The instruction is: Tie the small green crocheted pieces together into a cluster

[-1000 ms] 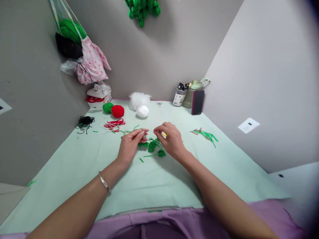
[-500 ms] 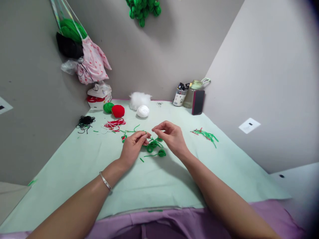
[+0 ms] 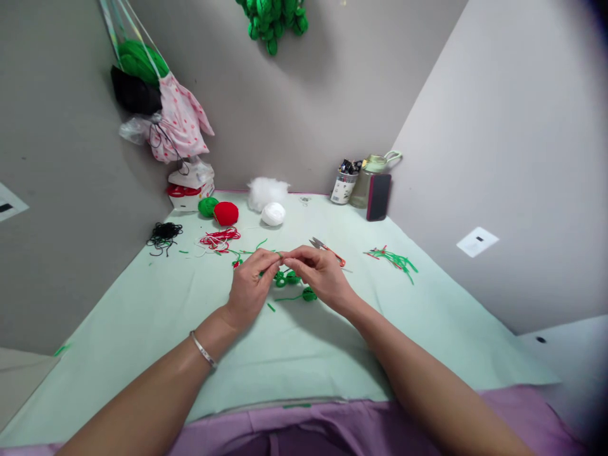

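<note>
Drawn leftward since the earlier frame, the right hand (image 3: 320,272) now meets the left hand (image 3: 251,278) at the fingertips. Clock directions run from that meeting point, in the head view. The left hand pinches a small green yarn piece (image 3: 280,255), thin and mostly hidden by fingers. The right thumb and forefinger bend in at the same spot; whether they grip it too, I cannot tell. At six o'clock lie small rounded green yarn pieces (image 3: 293,277); between four and five, a dark-marked green yarn ball (image 3: 310,294) trails a strand leftward. Orange-handled metal scissors (image 3: 338,258) sit at three.

Between one and two o'clock, a white-labelled cylindrical cup (image 3: 342,190) holds dark pens (image 3: 349,166). At two stands a translucent pale-green bottle (image 3: 362,190), its contents unclear. Between ten and eleven hangs a pink red-dotted cloth bag (image 3: 180,120), contents hidden. At ten, a red-and-white box (image 3: 187,201) has clear plastic on top.
</note>
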`<state>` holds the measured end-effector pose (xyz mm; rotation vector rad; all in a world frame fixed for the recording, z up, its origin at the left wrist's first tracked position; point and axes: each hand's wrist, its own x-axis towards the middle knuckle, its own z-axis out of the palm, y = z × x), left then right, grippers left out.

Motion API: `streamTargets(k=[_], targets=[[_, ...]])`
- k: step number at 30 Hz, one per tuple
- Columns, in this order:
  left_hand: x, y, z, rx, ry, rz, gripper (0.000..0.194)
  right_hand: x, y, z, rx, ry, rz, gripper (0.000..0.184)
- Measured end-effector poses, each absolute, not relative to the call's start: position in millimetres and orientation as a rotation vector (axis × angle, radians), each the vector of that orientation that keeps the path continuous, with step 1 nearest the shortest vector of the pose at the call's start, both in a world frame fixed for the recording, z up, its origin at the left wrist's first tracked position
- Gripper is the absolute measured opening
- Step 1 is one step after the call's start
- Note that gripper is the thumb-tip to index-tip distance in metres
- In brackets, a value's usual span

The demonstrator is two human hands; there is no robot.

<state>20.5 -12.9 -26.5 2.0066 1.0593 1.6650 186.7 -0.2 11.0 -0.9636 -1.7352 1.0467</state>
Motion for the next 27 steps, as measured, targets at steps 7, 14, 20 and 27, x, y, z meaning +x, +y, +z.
streamTargets(k=[7,14,20,27], targets=[[19.9,-12.4,-28.4,2.074,1.072,1.670,0.014,185.8,-2.5,13.9,-1.006,-1.759,1.043,0.028],[20.6,-15.4,-24.9,2.072,1.105,1.635,0.018,185.6,-3.1,14.5,-1.000,-1.775,1.046,0.028],[19.5,-15.6,-26.6,2.105,1.144,1.597,0.020,184.5,-2.6,10.1,-1.007,-1.831,0.956,0.025],[18.4,-15.4,-24.4,2.150,1.170,1.591,0.020,182.3,-4.5,6.9,-0.996,-1.812,0.929,0.023]])
